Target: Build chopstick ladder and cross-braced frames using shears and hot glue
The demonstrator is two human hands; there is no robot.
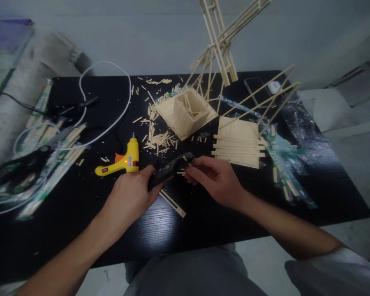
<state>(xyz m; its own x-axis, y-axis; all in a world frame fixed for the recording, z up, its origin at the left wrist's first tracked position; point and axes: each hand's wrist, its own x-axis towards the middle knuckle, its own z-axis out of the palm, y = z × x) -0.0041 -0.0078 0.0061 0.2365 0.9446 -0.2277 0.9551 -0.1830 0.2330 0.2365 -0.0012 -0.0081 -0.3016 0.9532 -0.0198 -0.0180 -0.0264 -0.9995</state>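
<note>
My left hand is wrapped round a black hand tool whose exact kind I cannot make out; its curved, jaw-like end points right. At that end my right hand has thumb and fingers pinched together on what looks like a thin wooden stick, mostly hidden by the fingers. Below the tool, a pair of joined wooden sticks lies on the black table. Left of my left hand rests a yellow glue gun on its side, with a small orange light glowing.
A wooden model with a box-like base and crossed stick blades stands at the back. Stick offcuts surround it. To the right lies a board with sticks. Scissors, white cable, wrapped sticks and a phone are around.
</note>
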